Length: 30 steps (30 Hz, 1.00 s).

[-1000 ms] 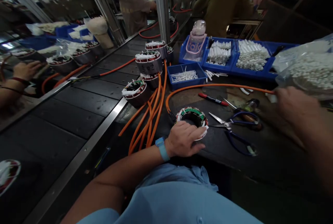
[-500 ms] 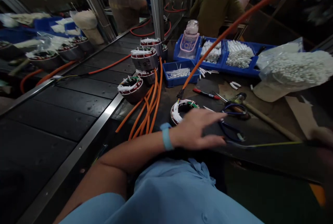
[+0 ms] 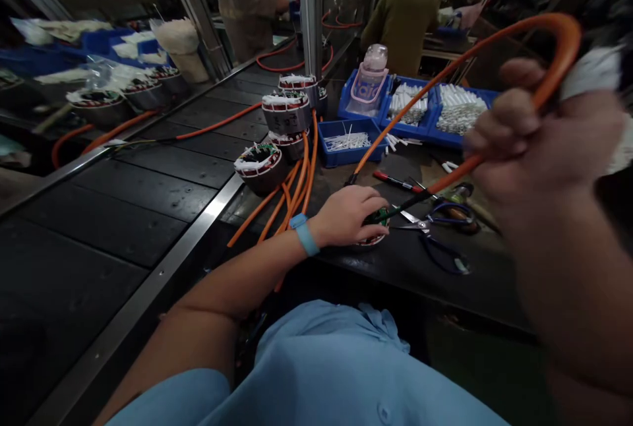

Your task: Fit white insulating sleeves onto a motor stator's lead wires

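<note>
On the left runs a dark conveyor [image 3: 133,192], and at its edge stands a stack of stators [image 3: 285,119], with one more stator, the tilted one [image 3: 260,172], on the near side. From there several loose orange cables [image 3: 295,198] lie toward the near edge. Farther away are a small blue tray [image 3: 346,158] with white sticks [image 3: 349,142] and the blue bins [image 3: 415,128] with white tubes [image 3: 461,109]. On the right, a red pen [image 3: 395,181] and opened scissors [image 3: 422,224] lie beside the working place; the scissor tips are close to the worked stator [image 3: 373,240], which rests on the bench in the middle, mostly covered by the left hand [image 3: 350,216].

The left hand is palm down, its fingers bent over the ring; whether they pinch anything I cannot tell. The right hand [image 3: 531,142] is raised, blurred, with fingers curled around the held orange cable [image 3: 415,106]. This cable rises from the far side of the ring, makes a loop at the right hand, and its dark end returns to the left fingers.
</note>
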Motion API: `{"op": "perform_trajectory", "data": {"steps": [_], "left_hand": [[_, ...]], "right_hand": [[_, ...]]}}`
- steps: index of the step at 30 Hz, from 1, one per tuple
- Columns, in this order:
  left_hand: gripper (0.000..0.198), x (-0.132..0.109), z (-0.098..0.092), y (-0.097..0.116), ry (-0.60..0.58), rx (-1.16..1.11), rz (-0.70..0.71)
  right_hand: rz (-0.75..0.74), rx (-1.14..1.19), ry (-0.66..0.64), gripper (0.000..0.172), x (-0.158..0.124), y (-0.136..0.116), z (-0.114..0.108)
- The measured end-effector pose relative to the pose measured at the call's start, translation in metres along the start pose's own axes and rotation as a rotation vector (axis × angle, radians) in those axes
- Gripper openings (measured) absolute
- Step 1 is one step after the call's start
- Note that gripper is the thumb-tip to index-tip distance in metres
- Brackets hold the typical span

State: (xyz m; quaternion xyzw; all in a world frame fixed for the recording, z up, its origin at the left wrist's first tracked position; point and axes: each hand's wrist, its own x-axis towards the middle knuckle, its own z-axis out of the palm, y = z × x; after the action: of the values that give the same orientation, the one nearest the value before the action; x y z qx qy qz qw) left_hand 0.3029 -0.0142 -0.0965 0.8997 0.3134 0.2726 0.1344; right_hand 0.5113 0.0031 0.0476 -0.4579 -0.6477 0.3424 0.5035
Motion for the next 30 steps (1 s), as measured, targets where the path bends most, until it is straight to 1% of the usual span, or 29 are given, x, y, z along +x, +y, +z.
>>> {"op": "perform_trajectory", "data": {"steps": [2, 3, 4, 5, 7, 10, 12, 14, 15, 16, 17, 18, 19, 20, 21, 22, 23, 24, 25, 27, 28, 30], "left_hand": [[0.035, -0.016, 0.005, -0.003, 0.057, 0.024, 0.018], [0.036, -0.022, 0.010, -0.005, 0.073, 0.019, 0.018], [0.040, -0.026, 0.015, -0.007, 0.095, 0.002, 0.008], [0.043, -0.029, 0.021, -0.010, 0.134, -0.029, -0.014], [0.050, -0.029, 0.030, -0.015, 0.263, -0.143, -0.081], [0.059, -0.029, 0.034, -0.017, 0.476, -0.418, -0.219], [0.061, -0.031, 0.031, -0.012, 0.587, -0.640, -0.347], [0.060, -0.036, 0.024, -0.003, 0.666, -0.889, -0.434], [0.061, -0.039, 0.019, 0.003, 0.699, -1.016, -0.451], [0.061, -0.042, 0.013, 0.009, 0.733, -1.135, -0.460], [0.061, -0.045, 0.006, 0.014, 0.768, -1.240, -0.475], [0.062, -0.048, -0.002, 0.017, 0.805, -1.326, -0.500], [0.062, -0.050, -0.011, 0.020, 0.841, -1.391, -0.532], [0.062, -0.053, -0.019, 0.020, 0.873, -1.435, -0.565], [0.062, -0.056, -0.027, 0.020, 0.903, -1.459, -0.590], [0.061, -0.058, -0.034, 0.018, 0.933, -1.467, -0.601], [0.061, -0.060, -0.039, 0.015, 0.967, -1.463, -0.599], [0.060, -0.061, -0.044, 0.012, 1.004, -1.448, -0.592], [0.060, -0.061, -0.046, 0.009, 1.045, -1.430, -0.586], [0.060, -0.060, -0.048, 0.003, 1.123, -1.391, -0.575], [0.060, -0.058, -0.048, 0.000, 1.148, -1.368, -0.572], [0.065, -0.056, -0.047, -0.008, 1.175, -1.298, -0.560]], "right_hand": [[0.052, 0.345, 0.061, 0.035, -0.010, -0.001, 0.033], [0.081, 0.468, 0.080, 0.029, -0.013, -0.001, 0.046], [0.103, 0.530, 0.080, 0.026, -0.013, -0.003, 0.057], [0.116, 0.563, 0.081, 0.025, -0.011, -0.005, 0.064], [0.130, 0.596, 0.072, 0.031, 0.000, -0.012, 0.073], [0.145, 0.610, 0.038, 0.041, 0.023, -0.023, 0.083], [0.173, 0.617, 0.012, 0.040, 0.034, -0.025, 0.093], [0.246, 0.611, -0.025, 0.034, 0.039, -0.021, 0.105], [0.297, 0.591, -0.076, 0.032, 0.038, -0.017, 0.110], [0.345, 0.547, -0.179, 0.029, 0.035, -0.013, 0.113], [0.378, 0.479, -0.335, 0.026, 0.029, -0.008, 0.114], [0.383, 0.390, -0.518, 0.023, 0.021, -0.003, 0.112], [0.352, 0.297, -0.678, 0.022, 0.012, 0.003, 0.108], [0.290, 0.216, -0.772, 0.026, 0.001, 0.008, 0.103], [0.207, 0.161, -0.750, 0.034, -0.012, 0.015, 0.099], [0.127, 0.135, -0.636, 0.044, -0.025, 0.022, 0.096], [0.073, 0.123, -0.484, 0.052, -0.040, 0.029, 0.095], [0.048, 0.113, -0.372, 0.059, -0.055, 0.037, 0.097], [0.079, 0.103, -0.391, 0.065, -0.072, 0.045, 0.103], [0.230, 0.113, -0.592, 0.072, -0.106, 0.062, 0.115], [0.325, 0.120, -0.687, 0.067, -0.124, 0.070, 0.120], [0.474, 0.089, -0.778, 0.047, -0.159, 0.084, 0.117]]}}
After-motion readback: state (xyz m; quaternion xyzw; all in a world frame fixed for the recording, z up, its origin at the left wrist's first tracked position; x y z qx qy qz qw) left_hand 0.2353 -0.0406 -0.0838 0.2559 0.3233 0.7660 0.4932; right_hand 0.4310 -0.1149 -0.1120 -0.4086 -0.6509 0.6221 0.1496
